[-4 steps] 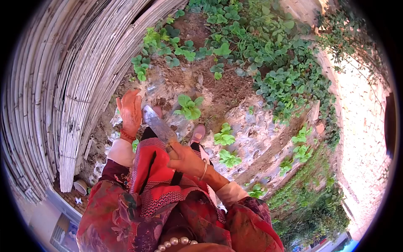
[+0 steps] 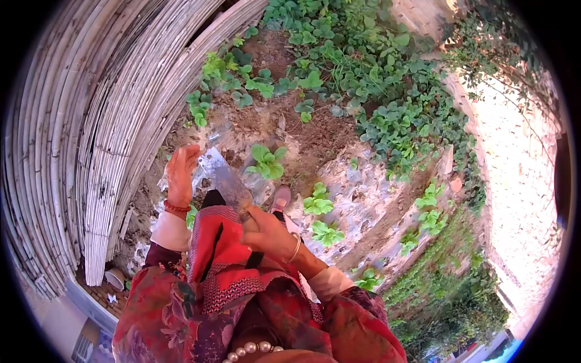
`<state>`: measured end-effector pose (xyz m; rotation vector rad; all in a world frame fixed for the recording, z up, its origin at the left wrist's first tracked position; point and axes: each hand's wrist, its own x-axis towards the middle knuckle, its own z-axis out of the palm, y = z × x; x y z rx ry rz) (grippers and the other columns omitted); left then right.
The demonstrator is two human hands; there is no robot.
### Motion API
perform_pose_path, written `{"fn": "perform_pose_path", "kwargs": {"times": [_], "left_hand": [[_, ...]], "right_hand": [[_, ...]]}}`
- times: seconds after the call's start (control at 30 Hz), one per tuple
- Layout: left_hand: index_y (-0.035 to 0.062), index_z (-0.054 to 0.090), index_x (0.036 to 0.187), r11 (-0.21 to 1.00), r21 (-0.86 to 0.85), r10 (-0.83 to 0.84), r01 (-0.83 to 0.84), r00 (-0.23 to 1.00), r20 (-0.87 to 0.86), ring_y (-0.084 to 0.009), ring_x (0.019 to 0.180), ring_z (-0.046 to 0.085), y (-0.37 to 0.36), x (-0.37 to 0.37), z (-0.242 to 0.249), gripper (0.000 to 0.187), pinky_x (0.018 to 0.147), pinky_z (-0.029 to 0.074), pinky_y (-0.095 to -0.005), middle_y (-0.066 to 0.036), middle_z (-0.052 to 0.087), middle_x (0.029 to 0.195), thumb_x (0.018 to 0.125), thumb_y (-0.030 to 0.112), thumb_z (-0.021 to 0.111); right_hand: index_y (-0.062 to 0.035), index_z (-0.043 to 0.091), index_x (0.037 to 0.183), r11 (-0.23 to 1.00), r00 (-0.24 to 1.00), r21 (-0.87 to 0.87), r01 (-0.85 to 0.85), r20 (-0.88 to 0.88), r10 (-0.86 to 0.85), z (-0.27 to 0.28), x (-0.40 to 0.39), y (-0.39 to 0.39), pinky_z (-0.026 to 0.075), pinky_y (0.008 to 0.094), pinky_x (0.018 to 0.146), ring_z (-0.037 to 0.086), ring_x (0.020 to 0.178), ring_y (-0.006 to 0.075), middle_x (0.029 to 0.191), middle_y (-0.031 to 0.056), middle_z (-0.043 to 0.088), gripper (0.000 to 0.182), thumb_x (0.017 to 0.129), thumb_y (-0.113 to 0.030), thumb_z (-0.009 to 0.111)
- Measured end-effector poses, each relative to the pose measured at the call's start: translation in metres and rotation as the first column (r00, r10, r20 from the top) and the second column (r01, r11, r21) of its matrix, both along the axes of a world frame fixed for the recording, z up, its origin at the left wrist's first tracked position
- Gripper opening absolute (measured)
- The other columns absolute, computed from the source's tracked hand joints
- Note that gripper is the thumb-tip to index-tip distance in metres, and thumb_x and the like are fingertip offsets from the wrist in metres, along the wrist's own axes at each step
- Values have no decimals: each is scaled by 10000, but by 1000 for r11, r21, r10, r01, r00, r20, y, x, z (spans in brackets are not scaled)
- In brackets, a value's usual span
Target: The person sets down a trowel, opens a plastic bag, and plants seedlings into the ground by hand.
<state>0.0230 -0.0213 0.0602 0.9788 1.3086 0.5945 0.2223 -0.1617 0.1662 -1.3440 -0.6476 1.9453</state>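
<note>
My right hand [image 2: 270, 235] is closed around the handle of a trowel [image 2: 226, 179] with a flat, dull metal blade. The blade points up and left, above the soil and in front of my knees. Left of the blade, my left hand [image 2: 180, 176] is raised with its fingers stretched out and nothing in it. A red bead bracelet circles that wrist. Just beyond the trowel, a leafy green seedling [image 2: 267, 161] grows through pale plastic film [image 2: 357, 181] spread on the ground.
Tall bundles of dry canes [image 2: 103, 139] stand along the left. More seedlings [image 2: 327, 233] grow in rows to the right. Dense leafy plants [image 2: 399, 124] cover the far side, and a brick wall [image 2: 514, 181] runs down the right. My shoe [image 2: 281, 197] is on the bed.
My left hand has shifted slightly down and left, its fingers now closer together. The view has tilted a little; my right hand still holds the trowel.
</note>
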Motion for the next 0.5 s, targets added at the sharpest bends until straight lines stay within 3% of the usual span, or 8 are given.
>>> {"fn": "perform_pose_path", "kwargs": {"times": [0.03,0.07,0.13,0.23,0.3,0.37,0.5], "left_hand": [[26,456,1172,958,-238,231,-157,918,322,-213,1005,517,-2,12,15,430,878,396,-361,-136,547,1086,924,365,367],[2,442,1173,937,-294,319,-187,800,507,-247,985,540,-3,29,33,473,881,414,-378,-167,535,1106,918,393,363],[6,437,1177,874,-477,421,-91,632,651,-275,1006,541,-12,52,76,466,906,414,-412,-188,521,1132,906,383,403],[17,437,1173,887,-445,414,-119,631,656,-303,1069,505,-26,64,93,438,898,424,-450,-181,506,1167,887,348,458],[24,446,1163,905,-407,354,-123,747,562,-306,1014,543,-31,69,89,394,871,451,-440,-189,530,1128,880,293,489],[18,461,1142,878,-458,411,-140,713,569,-305,952,577,-41,70,77,328,833,480,-422,-192,558,1078,889,227,477],[14,480,1110,805,-581,472,-117,720,509,-269,894,602,-83,66,54,240,793,505,-369,-171,584,1021,901,128,447]], "right_hand": [[-35,448,1029,986,983,-153,67,-159,-92,8,4,4,393,246,426,487,480,122,643,18,511,373,703,-88,621],[-35,448,1029,992,983,-115,61,-167,-80,9,6,9,393,246,426,487,480,122,643,18,511,373,703,-88,621],[-27,435,1092,984,960,-174,49,-262,-94,21,5,13,331,199,373,442,444,60,610,-11,475,436,698,-50,622],[-23,429,1106,986,953,-136,91,-277,-126,21,-3,14,326,202,364,442,437,67,620,-2,480,450,699,-47,621],[-14,432,1082,984,950,-161,76,-289,-120,23,-3,18,326,202,364,446,438,72,629,3,481,430,699,-48,624],[-18,437,1063,964,933,-198,177,-278,-228,13,-8,17,333,203,368,453,439,80,636,7,483,410,698,-47,624],[-16,443,1040,952,947,-212,220,-190,-260,-13,-18,9,350,211,371,456,431,88,635,7,484,377,703,-47,610]]}}
